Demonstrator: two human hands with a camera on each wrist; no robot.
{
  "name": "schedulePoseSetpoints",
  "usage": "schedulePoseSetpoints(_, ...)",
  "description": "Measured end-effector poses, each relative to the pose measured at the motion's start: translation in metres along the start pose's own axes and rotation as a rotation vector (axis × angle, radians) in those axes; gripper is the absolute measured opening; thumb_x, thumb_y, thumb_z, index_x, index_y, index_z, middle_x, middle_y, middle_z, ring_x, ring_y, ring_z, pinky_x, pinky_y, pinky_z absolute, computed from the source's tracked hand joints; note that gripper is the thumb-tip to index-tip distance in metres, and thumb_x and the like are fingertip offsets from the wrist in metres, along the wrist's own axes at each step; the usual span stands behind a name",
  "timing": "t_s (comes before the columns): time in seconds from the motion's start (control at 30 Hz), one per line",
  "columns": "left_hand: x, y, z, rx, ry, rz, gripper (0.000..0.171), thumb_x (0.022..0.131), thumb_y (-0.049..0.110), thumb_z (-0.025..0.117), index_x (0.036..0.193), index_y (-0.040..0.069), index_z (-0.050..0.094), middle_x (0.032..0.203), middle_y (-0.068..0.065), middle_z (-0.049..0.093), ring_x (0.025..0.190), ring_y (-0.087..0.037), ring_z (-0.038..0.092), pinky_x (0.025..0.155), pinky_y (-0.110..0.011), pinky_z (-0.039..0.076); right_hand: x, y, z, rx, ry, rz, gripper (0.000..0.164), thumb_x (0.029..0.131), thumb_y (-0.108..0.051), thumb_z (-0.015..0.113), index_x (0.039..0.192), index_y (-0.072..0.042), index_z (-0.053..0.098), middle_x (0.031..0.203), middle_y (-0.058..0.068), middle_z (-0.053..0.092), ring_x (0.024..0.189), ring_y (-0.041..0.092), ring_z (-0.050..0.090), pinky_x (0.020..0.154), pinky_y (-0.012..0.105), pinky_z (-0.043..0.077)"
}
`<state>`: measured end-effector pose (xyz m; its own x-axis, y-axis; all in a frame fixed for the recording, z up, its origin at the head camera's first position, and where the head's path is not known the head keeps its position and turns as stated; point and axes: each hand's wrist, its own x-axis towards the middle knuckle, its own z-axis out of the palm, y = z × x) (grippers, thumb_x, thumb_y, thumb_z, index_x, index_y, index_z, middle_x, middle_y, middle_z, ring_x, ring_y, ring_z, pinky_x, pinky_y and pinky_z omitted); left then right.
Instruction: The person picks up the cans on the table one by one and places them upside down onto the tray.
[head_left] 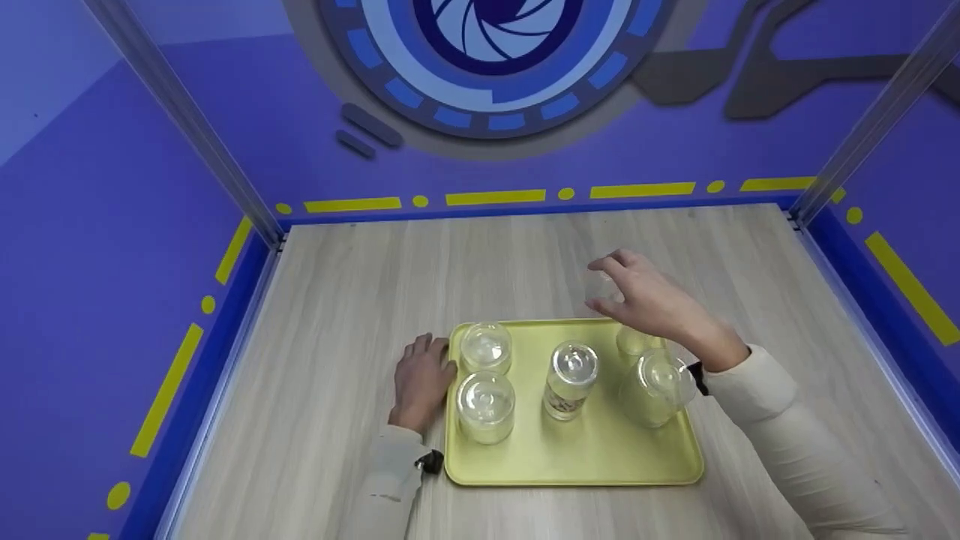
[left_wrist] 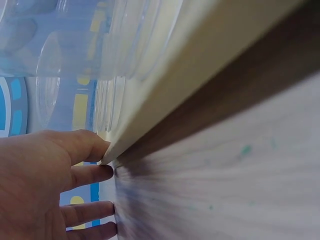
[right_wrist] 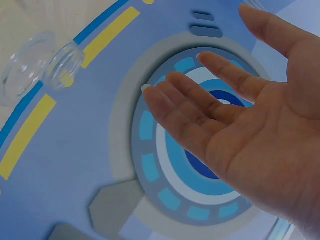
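Observation:
On the yellow tray (head_left: 592,457) stand several clear jars: one at the left front (head_left: 486,409), one behind it (head_left: 486,349), a narrower labelled jar (head_left: 571,379) mid-tray and a large jar (head_left: 658,390) at the right. Another jar (head_left: 634,343) is partly hidden under the right hand. My left hand (head_left: 422,379) rests beside the tray's left edge, its thumb (left_wrist: 90,145) touching the rim. Beyond the back edge, my right hand (head_left: 649,296) hovers, fingers spread. A faint clear jar (head_left: 600,286) shows between thumb and fingers; in the right wrist view a clear jar (right_wrist: 30,70) stands apart from the hand.
The tray lies on a wood-grain table (head_left: 337,300). A blue printed wall (head_left: 465,161) closes off the back, and side walls rise at left (head_left: 90,300) and right. Metal corner posts (head_left: 187,120) stand at both back corners.

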<state>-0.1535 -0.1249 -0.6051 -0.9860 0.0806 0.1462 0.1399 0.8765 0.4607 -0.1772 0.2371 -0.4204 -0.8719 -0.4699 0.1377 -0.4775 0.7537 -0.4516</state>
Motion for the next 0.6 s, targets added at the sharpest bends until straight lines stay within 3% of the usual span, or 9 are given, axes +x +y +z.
schedulePoseSetpoints(0.6, 0.001, -0.001, 0.001, 0.021, -0.005, 0.010, 0.037, 0.095, 0.022, 0.072, 0.128, 0.005, 0.071, 0.140, -0.025, 0.059, 0.127, -0.044, 0.057, 0.100, -0.057, 0.051, 0.024, 0.045, 0.009, -0.024, -0.102, 0.194, 0.061, 0.097, -0.022, 0.076, 0.145, 0.008, 0.053, 0.140, 0.038, 0.049, 0.129, 0.054, 0.052, 0.103, 0.066, 0.046)
